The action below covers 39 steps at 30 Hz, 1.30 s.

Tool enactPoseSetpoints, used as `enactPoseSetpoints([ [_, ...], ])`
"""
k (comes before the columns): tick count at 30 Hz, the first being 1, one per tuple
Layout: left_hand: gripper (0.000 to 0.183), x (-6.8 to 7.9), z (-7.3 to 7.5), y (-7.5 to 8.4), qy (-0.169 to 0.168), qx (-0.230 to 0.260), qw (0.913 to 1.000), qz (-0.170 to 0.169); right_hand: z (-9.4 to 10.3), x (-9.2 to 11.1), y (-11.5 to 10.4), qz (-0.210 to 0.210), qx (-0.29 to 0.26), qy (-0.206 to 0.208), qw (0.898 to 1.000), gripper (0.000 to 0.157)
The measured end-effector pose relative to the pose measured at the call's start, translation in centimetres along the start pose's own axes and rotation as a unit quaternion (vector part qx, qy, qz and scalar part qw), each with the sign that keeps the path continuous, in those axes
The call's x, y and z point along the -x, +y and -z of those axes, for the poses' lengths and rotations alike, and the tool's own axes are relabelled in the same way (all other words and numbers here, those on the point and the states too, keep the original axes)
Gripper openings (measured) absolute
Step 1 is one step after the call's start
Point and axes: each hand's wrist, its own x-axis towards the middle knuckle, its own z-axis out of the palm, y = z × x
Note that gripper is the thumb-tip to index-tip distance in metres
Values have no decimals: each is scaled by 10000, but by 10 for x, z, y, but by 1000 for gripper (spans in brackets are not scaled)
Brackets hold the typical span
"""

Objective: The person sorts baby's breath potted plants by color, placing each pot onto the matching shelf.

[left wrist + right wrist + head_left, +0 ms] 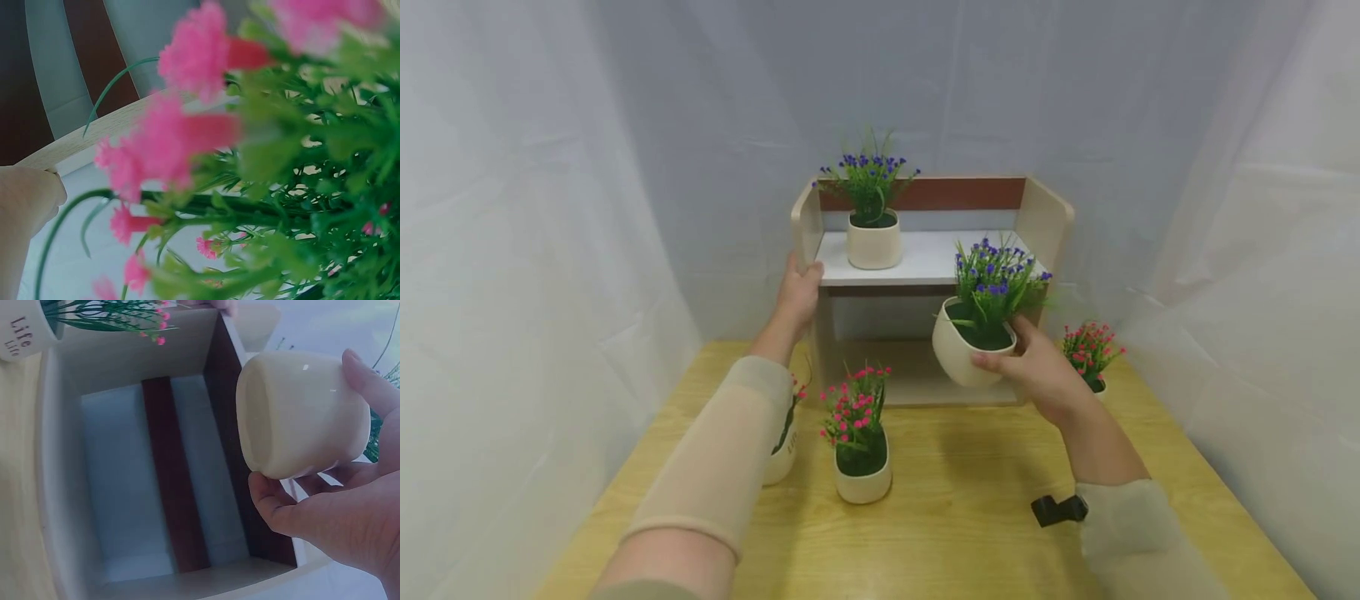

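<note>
My right hand [1045, 367] grips a white pot of purple-blue flowers [966, 354] by its right side, thumb on the near wall. The pot is tilted and held in the air before the shelf's right half. In the right wrist view, the pot's pale base [256, 419] faces left, with fingers curled beneath it. My left hand [797, 296] holds the left side panel of the two-tier desk shelf [805, 225], its thumb at the front edge. Another pot of purple-blue flowers [874, 242] stands upright on the upper board, left of centre.
On the wooden table [955, 533], a pink-flowered pot [863, 487] stands before the shelf. A second pink-flowered pot [781, 462], lettered "Life", is partly behind my left forearm. Pink flowers [1088, 350] show to the right. A black strap [1058, 510] sticks out from my right cuff.
</note>
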Motion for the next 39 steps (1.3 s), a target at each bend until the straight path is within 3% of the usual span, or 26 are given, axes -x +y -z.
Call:
enactPoseSetpoints([
  [8,75,-1,1,0,-4,-50,10000,57,4,-10,-17,312,-201,54,9993,116],
  [21,77,0,2,0,-21,-101,9999,73,18,-25,-46,473,-291,331,9979,111],
  [31,73,1,2,-1,12,-51,10000,-29,25,-43,-54,548,-81,752,9956,111],
  [39,79,0,2,-2,16,-118,9999,77,23,-56,-57,704,-267,992,9922,104],
])
